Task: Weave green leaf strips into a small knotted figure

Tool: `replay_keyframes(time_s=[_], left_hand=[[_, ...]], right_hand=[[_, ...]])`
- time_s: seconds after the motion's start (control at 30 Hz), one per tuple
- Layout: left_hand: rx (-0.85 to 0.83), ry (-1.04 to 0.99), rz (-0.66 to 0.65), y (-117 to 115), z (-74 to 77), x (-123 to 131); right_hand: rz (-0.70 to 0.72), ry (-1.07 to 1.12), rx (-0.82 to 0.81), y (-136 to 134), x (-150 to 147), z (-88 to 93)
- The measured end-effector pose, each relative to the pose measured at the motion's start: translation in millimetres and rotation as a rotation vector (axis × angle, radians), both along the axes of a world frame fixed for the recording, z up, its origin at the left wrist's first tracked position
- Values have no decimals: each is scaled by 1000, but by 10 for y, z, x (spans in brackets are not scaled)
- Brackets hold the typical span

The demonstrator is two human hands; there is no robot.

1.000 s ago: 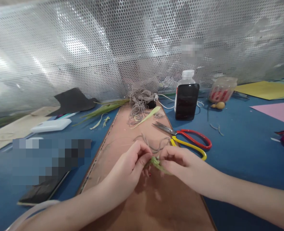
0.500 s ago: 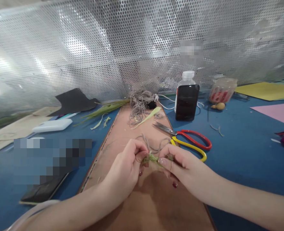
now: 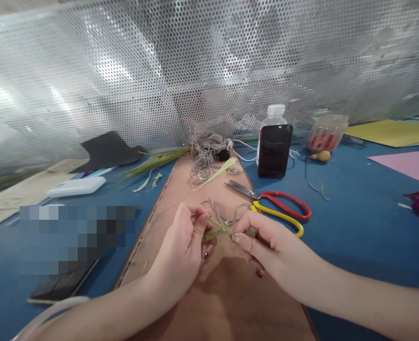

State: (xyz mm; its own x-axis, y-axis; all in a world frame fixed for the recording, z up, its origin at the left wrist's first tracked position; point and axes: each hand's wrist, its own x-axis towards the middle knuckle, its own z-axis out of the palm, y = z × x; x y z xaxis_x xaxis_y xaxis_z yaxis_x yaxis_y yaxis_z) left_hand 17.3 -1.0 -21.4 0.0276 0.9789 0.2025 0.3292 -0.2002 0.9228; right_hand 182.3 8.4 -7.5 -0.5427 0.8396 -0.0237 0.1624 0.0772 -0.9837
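Observation:
My left hand [image 3: 183, 248] and my right hand [image 3: 266, 244] meet over a brown board [image 3: 209, 293]. Both pinch a small folded green leaf strip [image 3: 219, 230], one at each end, with the strip stretched between the fingertips. A loose grey string [image 3: 227, 210] loops just behind the strip and runs into the pinch. Both hands are closed on the strip.
Red and yellow scissors [image 3: 278, 208] lie right of my hands. A tangle of grey string [image 3: 205, 149], green leaves [image 3: 152, 163], a black phone [image 3: 273, 150] leaning on a clear bottle [image 3: 275, 113], and coloured paper sheets [image 3: 405, 163] sit on the blue table [image 3: 355, 222]. A perforated metal screen [image 3: 159, 71] stands behind.
The hands have pulled slightly apart and risen a little. The leaf piece, bunched between the fingers before, now shows as a stretched strip.

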Motion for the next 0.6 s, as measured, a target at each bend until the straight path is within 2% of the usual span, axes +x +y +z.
replay_keyframes(time_s=[0.27, 0.5, 0.6], left_hand=[[-27, -75, -18, 24, 35, 19], [-179, -203, -201, 22, 62, -8], [-209, -238, -218, 21, 66, -9]], right_hand=[[-5, -14, 25, 3, 20, -1], [5, -7, -4, 38, 29, -71], [-19, -12, 9, 43, 31, -55]])
